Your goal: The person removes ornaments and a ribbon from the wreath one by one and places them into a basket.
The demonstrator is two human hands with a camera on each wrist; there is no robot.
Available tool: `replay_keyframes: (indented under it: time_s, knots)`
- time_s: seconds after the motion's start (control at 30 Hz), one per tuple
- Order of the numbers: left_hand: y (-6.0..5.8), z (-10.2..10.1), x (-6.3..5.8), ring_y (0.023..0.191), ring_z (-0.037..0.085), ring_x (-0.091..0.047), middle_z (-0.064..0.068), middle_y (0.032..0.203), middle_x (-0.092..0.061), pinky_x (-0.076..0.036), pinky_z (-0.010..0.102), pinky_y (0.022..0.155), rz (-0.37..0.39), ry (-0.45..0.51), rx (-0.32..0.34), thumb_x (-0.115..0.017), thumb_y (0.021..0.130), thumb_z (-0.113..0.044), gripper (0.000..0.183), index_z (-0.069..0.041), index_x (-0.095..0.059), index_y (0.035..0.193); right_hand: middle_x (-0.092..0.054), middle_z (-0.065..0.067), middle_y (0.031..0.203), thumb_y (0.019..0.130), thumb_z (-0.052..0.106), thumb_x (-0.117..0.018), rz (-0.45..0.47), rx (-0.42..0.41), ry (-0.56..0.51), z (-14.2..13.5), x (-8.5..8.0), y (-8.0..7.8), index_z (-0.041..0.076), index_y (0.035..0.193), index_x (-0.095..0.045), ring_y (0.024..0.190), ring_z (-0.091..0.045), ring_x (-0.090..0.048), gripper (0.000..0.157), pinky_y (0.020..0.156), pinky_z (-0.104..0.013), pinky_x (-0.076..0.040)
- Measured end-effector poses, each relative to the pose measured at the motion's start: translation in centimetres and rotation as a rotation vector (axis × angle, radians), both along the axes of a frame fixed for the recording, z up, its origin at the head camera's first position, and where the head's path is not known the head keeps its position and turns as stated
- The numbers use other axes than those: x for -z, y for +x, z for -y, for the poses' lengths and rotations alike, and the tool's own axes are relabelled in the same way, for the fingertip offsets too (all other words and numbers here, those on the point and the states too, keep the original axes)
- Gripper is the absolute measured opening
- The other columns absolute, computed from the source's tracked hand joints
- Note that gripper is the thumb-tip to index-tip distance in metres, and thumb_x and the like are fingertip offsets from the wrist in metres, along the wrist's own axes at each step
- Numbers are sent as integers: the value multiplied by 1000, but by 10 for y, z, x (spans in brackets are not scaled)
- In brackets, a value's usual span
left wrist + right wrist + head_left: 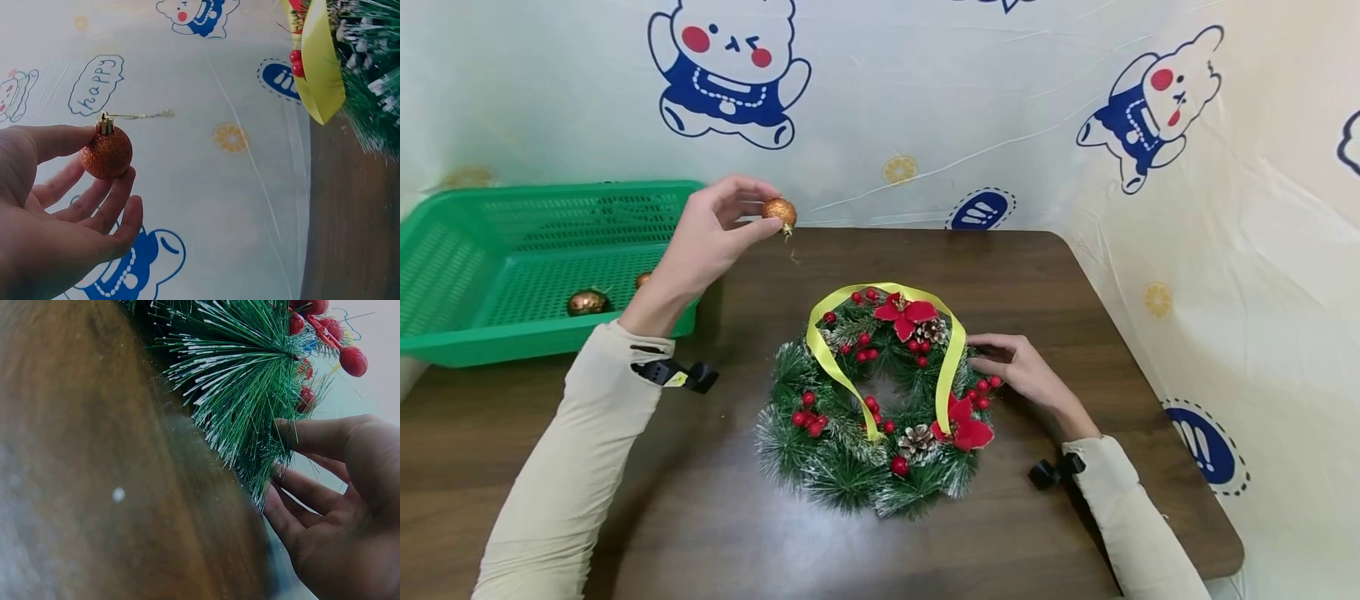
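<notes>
Between thumb and fingertips my left hand (pixel 718 225) pinches a glittery copper-orange Christmas ball (pixel 779 213), raised near the table's back edge. In the left wrist view the ball (pixel 107 152) shows its gold cap and a thin gold hanging cord. A green Christmas wreath (pixel 842 479) with frosted tips, red berries, pinecones and red flowers lies mid-table. A yellow ribbon (pixel 951 358) loops over it. My right hand (pixel 1022 373) grips the wreath's right side. In the right wrist view its thumb and fingers pinch the needles (pixel 250 412), fingertips partly hidden among them.
A green plastic basket (pixel 512 346) stands at the left, with a shiny brown ball (pixel 587 302) and another, partly hidden by my left forearm, inside. Behind the brown wooden table (pixel 737 533) hangs a white sheet (pixel 880 100) printed with cartoon figures.
</notes>
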State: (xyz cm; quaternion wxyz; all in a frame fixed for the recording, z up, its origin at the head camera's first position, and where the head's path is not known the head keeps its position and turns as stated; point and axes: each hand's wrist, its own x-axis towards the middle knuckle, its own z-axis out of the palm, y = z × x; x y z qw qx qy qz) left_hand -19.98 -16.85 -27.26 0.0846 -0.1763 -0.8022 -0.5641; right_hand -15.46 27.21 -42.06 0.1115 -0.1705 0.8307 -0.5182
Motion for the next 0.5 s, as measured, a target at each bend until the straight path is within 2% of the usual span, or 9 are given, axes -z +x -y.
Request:
replay_keyframes:
  time_s: [0.23,0.5]
  knots:
    - [12,22,7,117,18,-56,8,128,-62,-50,16,90,-7,30,-29,-71,93,-13,38,-6,-60,128,-68,-6,123,93,16,-72,-13,-10,14,5,0,-2,15,127,-69,110,-24,-64,34,91,-26,-53]
    - [16,44,11,115,15,-58,5,126,-64,-49,14,88,-28,31,-76,-71,92,-8,41,-5,-59,130,-69,-7,121,93,14,-72,-34,-4,16,2,1,0,14,126,-69,107,-23,-65,33,90,-26,-53]
